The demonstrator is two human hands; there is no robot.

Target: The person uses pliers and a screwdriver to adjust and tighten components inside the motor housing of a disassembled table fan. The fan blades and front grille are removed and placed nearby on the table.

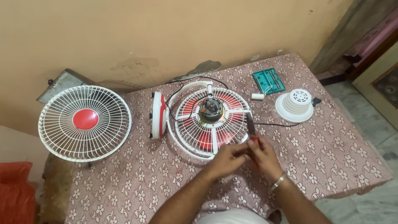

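Together, both hands met at the fan's (pixel 211 120) near rim: right hand (pixel 263 155) gripped pliers (pixel 251 126), left hand (pixel 226 159) pinched closed beside them; a green case (pixel 268 81) lay behind on the desk (pixel 331 157).

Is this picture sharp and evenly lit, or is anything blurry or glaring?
Head view: soft, even light, no glare; the fan guard and flowered tablecloth look crisp; both hands are slightly soft; straight edges bow a little near the frame's borders.
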